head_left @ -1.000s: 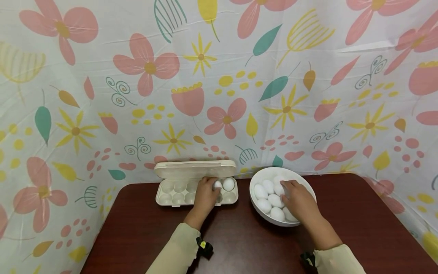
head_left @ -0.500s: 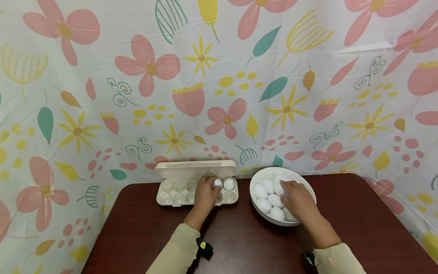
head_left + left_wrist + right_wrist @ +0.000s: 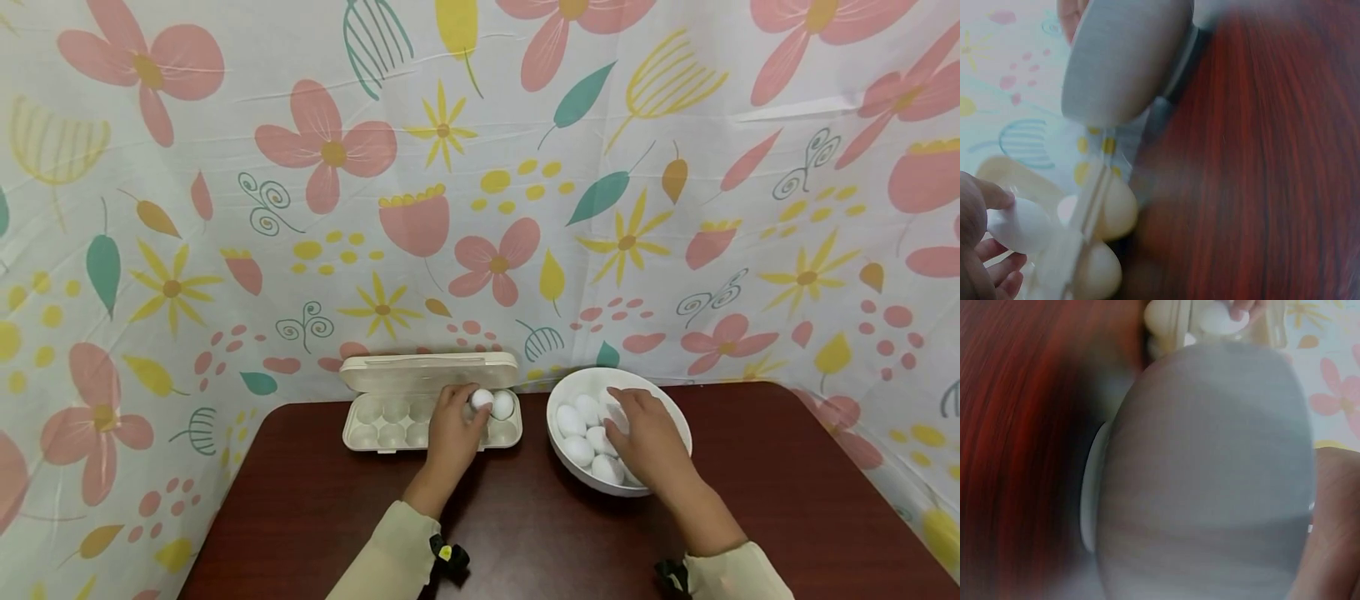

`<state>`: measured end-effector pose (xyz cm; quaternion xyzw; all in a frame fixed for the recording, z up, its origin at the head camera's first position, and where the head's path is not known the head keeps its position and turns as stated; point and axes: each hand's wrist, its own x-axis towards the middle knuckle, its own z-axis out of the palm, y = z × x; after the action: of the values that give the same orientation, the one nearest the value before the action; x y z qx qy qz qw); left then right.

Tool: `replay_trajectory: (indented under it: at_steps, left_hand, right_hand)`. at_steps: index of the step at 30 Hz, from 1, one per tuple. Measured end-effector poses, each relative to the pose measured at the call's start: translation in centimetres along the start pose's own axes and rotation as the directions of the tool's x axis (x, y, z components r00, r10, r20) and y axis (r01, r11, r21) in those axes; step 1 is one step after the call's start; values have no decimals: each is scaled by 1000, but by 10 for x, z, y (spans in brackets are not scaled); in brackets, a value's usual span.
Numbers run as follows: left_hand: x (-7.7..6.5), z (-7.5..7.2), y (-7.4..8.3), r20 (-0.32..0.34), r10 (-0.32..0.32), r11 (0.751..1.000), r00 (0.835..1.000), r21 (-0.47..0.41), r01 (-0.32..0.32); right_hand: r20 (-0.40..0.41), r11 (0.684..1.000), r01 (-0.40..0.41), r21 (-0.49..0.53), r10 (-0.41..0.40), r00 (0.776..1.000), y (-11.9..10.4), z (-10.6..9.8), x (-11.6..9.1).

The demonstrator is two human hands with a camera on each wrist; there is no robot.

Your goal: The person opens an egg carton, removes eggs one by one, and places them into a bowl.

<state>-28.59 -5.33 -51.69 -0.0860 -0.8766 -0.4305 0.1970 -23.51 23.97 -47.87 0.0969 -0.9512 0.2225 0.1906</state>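
Observation:
My left hand [image 3: 453, 429] pinches a white egg [image 3: 482, 399] between thumb and fingers over the right part of an egg carton [image 3: 429, 371] with a raised lid. In the left wrist view the fingers wrap around that egg [image 3: 1019, 225]. Another white egg [image 3: 502, 405] sits in the carton's back right cup. Inside a white bowl [image 3: 677, 408] of several eggs, my right hand [image 3: 654, 433] has thumb and fingers around an egg [image 3: 615, 410]. The bowl's outer wall [image 3: 1210, 456] hides most of that hand in the right wrist view.
Carton and bowl stand side by side near the back edge of a dark red-brown table [image 3: 517, 525]. A floral cloth [image 3: 480, 183] hangs directly behind it. More eggs [image 3: 577, 450] fill the bowl's left side.
My left hand has turned and shifted slightly right, and its egg shows more fully, closer to the neighbouring egg. The right thumb and fingers have spread a little and moved slightly left in the bowl.

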Motion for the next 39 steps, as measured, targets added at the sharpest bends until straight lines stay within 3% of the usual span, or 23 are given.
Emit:
replay_trajectory:
  at_steps: [10,22,30,39]
  left_hand:
    - [-20,-10,38,19,68,995,998,-73,-66]
    - [-42,-19,72,91,162,974,983,-174,-145]
    - [-48,-21,83,95,222,955,970,-223,-196]
    - [-51,-21,88,80,239,950,968,-225,-216]
  right_hand:
    - [-146,977,182,113,-165,975,-37,1,-9]
    - [-178,909,330,254,-292,940,-68,8,-19]
    - [-170,878,376,297,-339,925,-75,7,-22]
    - [-137,874,364,323,-337,931,-74,9,-24]
